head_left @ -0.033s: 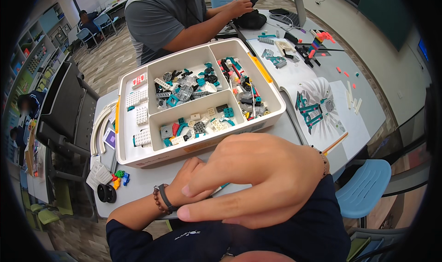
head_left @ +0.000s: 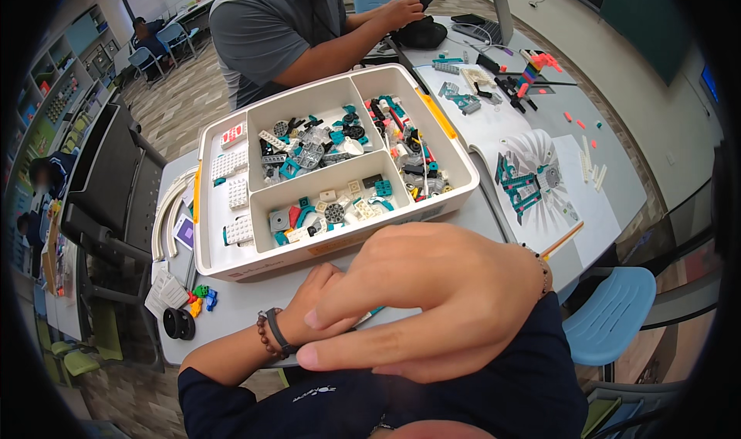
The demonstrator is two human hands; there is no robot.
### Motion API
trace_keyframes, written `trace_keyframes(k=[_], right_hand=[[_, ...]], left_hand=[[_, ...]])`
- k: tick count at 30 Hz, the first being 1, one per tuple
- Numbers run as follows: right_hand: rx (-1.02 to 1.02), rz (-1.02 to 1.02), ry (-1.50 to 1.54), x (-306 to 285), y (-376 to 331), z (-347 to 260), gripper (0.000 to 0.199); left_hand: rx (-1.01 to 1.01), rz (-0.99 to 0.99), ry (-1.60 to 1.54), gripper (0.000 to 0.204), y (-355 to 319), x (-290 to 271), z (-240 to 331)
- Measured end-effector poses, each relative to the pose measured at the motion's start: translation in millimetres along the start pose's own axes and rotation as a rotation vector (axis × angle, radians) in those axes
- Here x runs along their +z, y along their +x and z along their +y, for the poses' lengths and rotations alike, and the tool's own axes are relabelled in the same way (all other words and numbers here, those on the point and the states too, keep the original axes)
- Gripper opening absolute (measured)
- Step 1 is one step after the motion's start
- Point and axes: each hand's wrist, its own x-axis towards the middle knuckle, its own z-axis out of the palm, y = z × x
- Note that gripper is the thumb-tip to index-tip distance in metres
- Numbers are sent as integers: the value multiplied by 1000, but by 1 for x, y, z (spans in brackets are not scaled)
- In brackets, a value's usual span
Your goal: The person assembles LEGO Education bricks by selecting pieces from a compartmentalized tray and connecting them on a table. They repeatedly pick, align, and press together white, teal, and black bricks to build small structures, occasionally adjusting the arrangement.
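Note:
In the foreground my right hand (head_left: 448, 300) reaches leftward in front of my left hand, two fingers stretched out with a gap between them and nothing visible in its grasp. My left hand (head_left: 315, 296) is at the table's near edge, mostly covered by the right one. Its fingers are largely hidden, so what they hold, if anything, cannot be seen. A thin teal sliver of something (head_left: 372, 315) shows through the gap. Just beyond both hands stands a white sorting tray (head_left: 340, 242) with compartments of building bricks, wheels, beams and connectors.
An open instruction booklet (head_left: 532, 180) lies right of the tray, a brick model (head_left: 532, 72) behind it. At left are a black ring-shaped part (head_left: 178, 324) and small coloured pieces (head_left: 202, 295). Across the table a person (head_left: 285, 34) holds a dark object near a laptop (head_left: 494, 26). A blue chair (head_left: 610, 315) stands right.

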Motion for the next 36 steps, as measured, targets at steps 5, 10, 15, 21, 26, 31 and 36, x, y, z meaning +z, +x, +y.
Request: trace_keyframes(k=[5,10,15,21,26,31,36], right_hand=[[-2,-3,-3,0,-1,1,31],[-3,-11,-1,0,-1,3,32],[2,-22,5,-1,-1,3,33],[-2,-20,7,1,-1,4,33],[0,-23,-3,1,-1,5,33],[4,-28,-1,1,-1,5,33],[5,-43,0,1,-2,6,33]], left_hand=[[1,31,-45,24,0,3,-2],[-20,53,-79,26,0,5,-6],[-49,42,-83,30,-1,5,-6],[-63,54,-92,30,-3,6,-6],[-97,30,-126,32,-5,6,-7],[-101,27,-132,34,-5,5,-7],[-102,33,-149,36,-6,6,-8]])
